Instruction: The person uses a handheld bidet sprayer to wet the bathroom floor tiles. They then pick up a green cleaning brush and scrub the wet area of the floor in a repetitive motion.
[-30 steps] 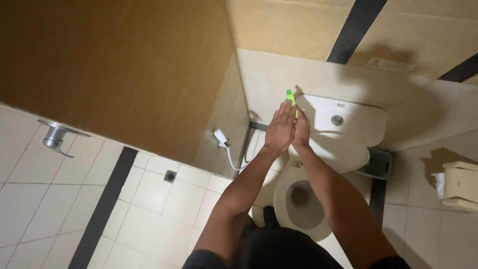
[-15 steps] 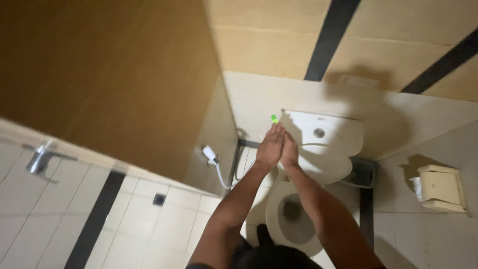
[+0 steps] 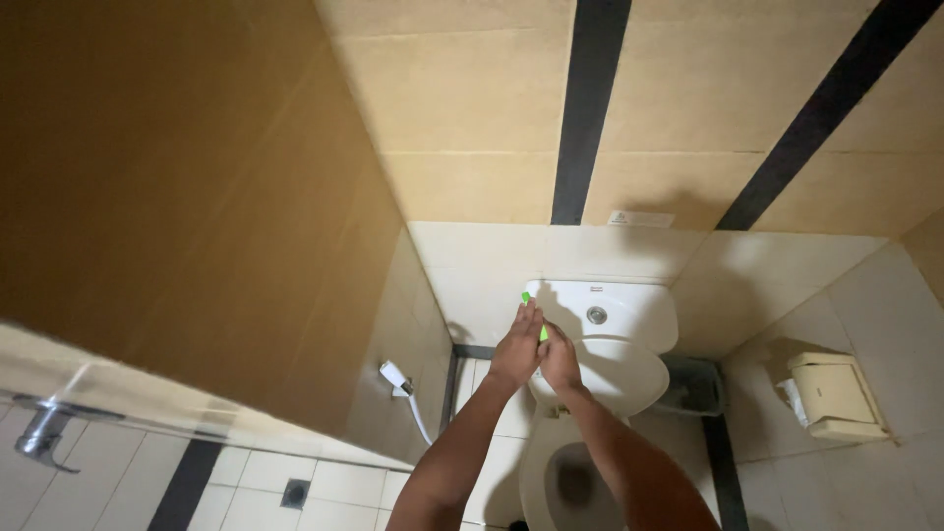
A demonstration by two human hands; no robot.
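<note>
The small green object [image 3: 534,315] sits between your hands over the toilet tank's [image 3: 629,310] left edge. Your left hand [image 3: 517,347] and right hand [image 3: 560,359] press together around it, above the raised lid [image 3: 605,377].

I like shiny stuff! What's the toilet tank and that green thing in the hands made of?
Toilet tank: probably glazed ceramic, being white, smooth and glossy. Green thing: likely plastic, judging by its bright, even colour, though both hands hide most of it.
</note>
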